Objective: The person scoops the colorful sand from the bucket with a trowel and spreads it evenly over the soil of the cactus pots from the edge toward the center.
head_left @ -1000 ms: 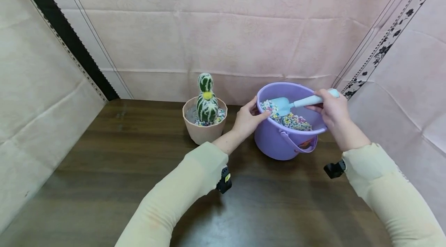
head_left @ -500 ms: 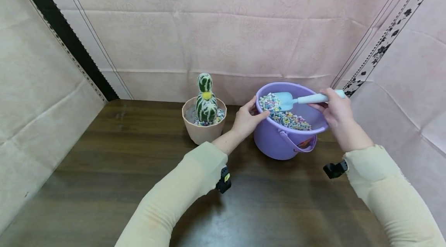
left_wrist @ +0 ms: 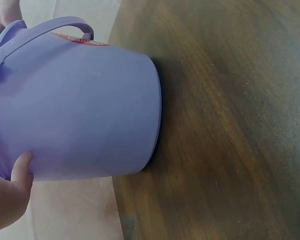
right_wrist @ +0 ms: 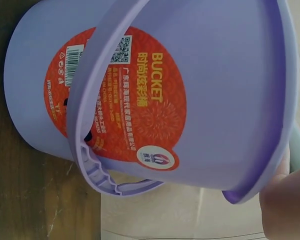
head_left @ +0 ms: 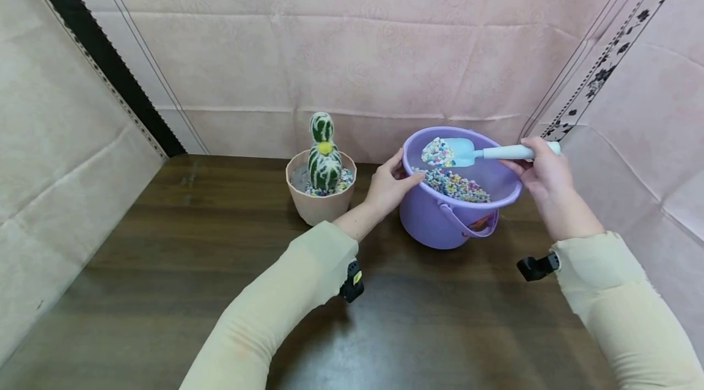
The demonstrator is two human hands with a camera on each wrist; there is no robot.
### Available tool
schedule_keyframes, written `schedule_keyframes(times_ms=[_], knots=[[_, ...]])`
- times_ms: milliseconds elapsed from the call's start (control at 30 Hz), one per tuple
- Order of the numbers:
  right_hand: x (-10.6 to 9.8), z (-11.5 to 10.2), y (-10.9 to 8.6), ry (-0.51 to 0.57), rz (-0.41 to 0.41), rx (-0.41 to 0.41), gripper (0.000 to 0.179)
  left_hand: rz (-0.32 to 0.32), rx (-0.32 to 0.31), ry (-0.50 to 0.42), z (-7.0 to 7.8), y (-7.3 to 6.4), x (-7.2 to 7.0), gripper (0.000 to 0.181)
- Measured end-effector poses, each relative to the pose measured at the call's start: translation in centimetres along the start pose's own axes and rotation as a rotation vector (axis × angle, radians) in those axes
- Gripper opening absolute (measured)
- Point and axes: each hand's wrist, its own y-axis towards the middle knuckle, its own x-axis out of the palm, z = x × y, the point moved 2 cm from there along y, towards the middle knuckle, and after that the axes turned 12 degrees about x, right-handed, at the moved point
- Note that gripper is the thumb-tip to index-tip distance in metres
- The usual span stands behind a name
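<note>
In the head view a purple bucket (head_left: 431, 222) stands upright, partly filled with small multicoloured pebbles (head_left: 456, 186). My left hand (head_left: 387, 189) holds its left side near the rim, thumb in front; the left wrist view shows that thumb (left_wrist: 22, 170) against the bucket wall (left_wrist: 90, 110). My right hand (head_left: 546, 173) grips the handle of a light blue trowel (head_left: 464, 151). The trowel's blade is raised above the pebbles, within the bucket's mouth, and carries a heap of them. In the right wrist view the bucket's red label (right_wrist: 160, 100) shows, and the right hand (right_wrist: 287, 200) is partly cut off.
Left of the bucket stands a beige pot (head_left: 318, 209) with a green-and-white cactus (head_left: 324, 170) and pebbles around its base. Both stand on a dark wooden table (head_left: 220, 255) near the pale cloth (head_left: 352, 72) behind. The bucket's handle (head_left: 467, 232) hangs down at the front.
The trowel has risen out of the pebbles with a load on its blade. My right hand has shifted to the right. My left hand stays on the bucket.
</note>
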Motion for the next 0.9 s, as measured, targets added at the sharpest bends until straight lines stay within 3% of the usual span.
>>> schedule_keyframes(times_ms=[200,367,533,900], knots=[[-0.4,0.1,-0.2,-0.014,0.027,0.004,0.014,-0.015,-0.008,0.021,0.1,0.1,-0.3,0.073],[-0.6,0.1,-0.4,-0.011,0.017,0.006,0.011,-0.041,0.013,0.126,0.3,-0.4,-1.3,0.07],[-0.6,0.0,-0.4,0.025,0.01,0.005,0.01,-0.11,0.139,0.235,0.9,-1.7,-2.9,0.064],[-0.5,-0.1,-0.4,0.055,0.035,0.026,0.018,-0.272,0.312,0.264,0.9,-4.9,-6.0,0.048]])
